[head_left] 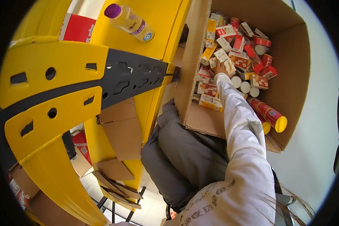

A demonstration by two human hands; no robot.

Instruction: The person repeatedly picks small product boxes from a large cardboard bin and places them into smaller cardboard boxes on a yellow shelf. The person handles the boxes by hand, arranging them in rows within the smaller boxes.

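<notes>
My right hand (221,68) reaches into a large open cardboard box (248,124), its white sleeve patterned with dark stars. The fingers close on a small white carton (225,59) lying on the pile. Around it are several small cartons, among them a red-and-brown one (240,59), a yellow-edged one (211,102) and a red one (268,72). Several round white-lidded containers (245,87) stand just right of my wrist. Two long tubes lie nearer me; the red one (265,111) has a yellow cap. My left hand is out of sight.
Left of the box stands a yellow table (160,26) bearing a clear bottle (133,24) with a purple cap. A yellow and dark-grey metal frame (132,73) crosses the left side. Folded cardboard pieces (120,130) lie below it. My grey-trousered legs (188,150) are beside the box.
</notes>
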